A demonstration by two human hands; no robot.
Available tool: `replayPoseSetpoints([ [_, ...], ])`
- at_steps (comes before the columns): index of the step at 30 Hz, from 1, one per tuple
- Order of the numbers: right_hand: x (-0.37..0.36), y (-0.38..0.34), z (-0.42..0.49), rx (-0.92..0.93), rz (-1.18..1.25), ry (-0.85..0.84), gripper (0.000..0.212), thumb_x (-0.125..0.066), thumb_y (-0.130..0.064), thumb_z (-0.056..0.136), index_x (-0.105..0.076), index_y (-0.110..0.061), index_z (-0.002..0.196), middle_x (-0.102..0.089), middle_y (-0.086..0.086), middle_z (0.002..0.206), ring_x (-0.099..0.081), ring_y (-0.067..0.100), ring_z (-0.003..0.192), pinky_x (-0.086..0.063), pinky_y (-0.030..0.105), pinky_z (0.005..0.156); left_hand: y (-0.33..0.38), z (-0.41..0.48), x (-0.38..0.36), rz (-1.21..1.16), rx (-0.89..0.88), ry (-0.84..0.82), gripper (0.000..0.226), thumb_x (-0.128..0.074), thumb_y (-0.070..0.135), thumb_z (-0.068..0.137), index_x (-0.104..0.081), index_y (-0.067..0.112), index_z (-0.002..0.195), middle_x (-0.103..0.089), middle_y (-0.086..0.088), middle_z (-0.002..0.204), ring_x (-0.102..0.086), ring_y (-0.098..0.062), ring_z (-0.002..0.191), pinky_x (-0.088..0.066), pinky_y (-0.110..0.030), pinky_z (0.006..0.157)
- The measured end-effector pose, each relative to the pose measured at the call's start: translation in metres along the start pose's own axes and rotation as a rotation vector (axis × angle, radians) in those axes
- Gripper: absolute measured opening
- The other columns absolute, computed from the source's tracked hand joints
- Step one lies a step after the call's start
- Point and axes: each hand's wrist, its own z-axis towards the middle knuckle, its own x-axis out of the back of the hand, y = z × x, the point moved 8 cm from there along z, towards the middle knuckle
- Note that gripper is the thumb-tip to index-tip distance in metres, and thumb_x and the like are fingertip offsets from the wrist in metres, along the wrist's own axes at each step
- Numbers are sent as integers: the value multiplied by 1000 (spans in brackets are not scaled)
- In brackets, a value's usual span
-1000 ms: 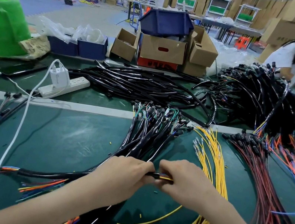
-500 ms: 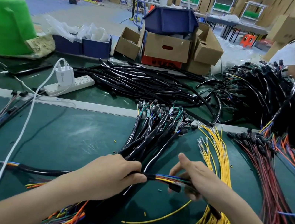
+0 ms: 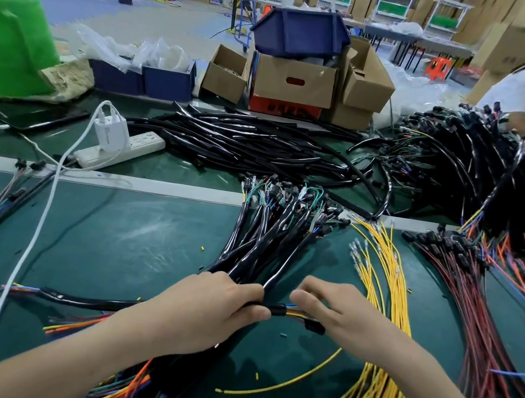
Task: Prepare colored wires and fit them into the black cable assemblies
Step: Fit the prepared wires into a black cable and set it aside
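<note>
Left hand (image 3: 209, 311) grips a black cable assembly (image 3: 274, 311), right hand (image 3: 347, 317) pinches its colored wires (image 3: 295, 309); yellow wires (image 3: 390, 289) at 3 o'clock likely await fitting.

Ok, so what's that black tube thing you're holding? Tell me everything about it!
It is a shiny black cable, a soft-looking sleeve with thin coloured wires poking out of both ends. It lies sideways across the green mat. The left hand grips it near its right end, where it crosses a pile of other black cables. The right hand pinches the coloured wires there, beside a small black connector.
</note>
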Motion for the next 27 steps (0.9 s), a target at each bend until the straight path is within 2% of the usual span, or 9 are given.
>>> replayPoseSetpoints([
  [2,10,4,-3,21,33,6,57,-33,-82,71,-53,-37,100,-62,-12,89,-49,1,53,-37,18,54,-6,-1,4,-4,7,20,32,-30,53,96,-35,25,81,-35,4,58,-43,-27,67,-39,-39,60],
  [4,22,14,-9,2,123,32,54,-47,-75,70,-53,-35,107,-61,-12,96,-42,3,44,-33,14,48,-14,-4,6,-7,28,25,32,-30,53,96,-38,25,82,-35,5,56,-42,-26,66,-36,-37,59],
  [7,27,26,-15,-24,330,26,31,-66,-57,71,-57,-35,92,-61,-8,81,-44,13,49,-39,25,47,-20,-7,1,-4,49,3,34,-30,53,96,-43,24,85,-36,6,56,-39,-23,64,-34,-35,58],
  [9,30,23,-18,24,286,47,13,-71,-40,79,-59,-34,82,-59,-7,70,-47,11,54,-42,27,52,-21,-8,-2,-4,60,-8,32,-31,53,96,-41,25,83,-36,5,55,-37,-22,62,-33,-35,58],
  [11,33,18,-21,64,286,70,11,-71,-23,83,-64,-30,81,-60,-6,65,-48,8,54,-42,25,52,-21,-9,-3,-14,70,-15,32,-31,53,96,-40,26,82,-36,5,56,-36,-22,62,-33,-35,57],
  [14,40,15,-24,98,315,135,10,-72,-13,83,-69,-22,79,-62,-3,63,-46,3,50,-37,17,50,-21,-9,-2,-46,77,-20,33,-33,52,96,-44,22,84,-37,5,55,-36,-21,61,-33,-34,57],
  [17,41,11,-23,117,335,163,8,-72,-10,82,-69,-16,77,-63,-4,62,-45,0,49,-35,12,49,-19,-8,0,-77,73,-17,34,-35,50,97,-48,20,87,-39,4,55,-38,-20,59,-33,-34,57],
  [23,31,2,-20,122,406,99,11,-71,-7,83,-62,-9,76,-66,-11,66,-52,-4,52,-37,6,50,-10,-5,4,-126,50,-15,36,-36,49,97,-51,19,87,-42,3,58,-46,-25,65,-43,-38,63],
  [27,24,2,-20,103,471,36,11,-70,-8,84,-61,-9,78,-61,-11,59,-47,0,49,-36,11,49,-4,-5,2,-136,13,-21,36,-36,47,97,-51,16,87,-39,4,54,-39,-16,58,-37,-36,61],
])
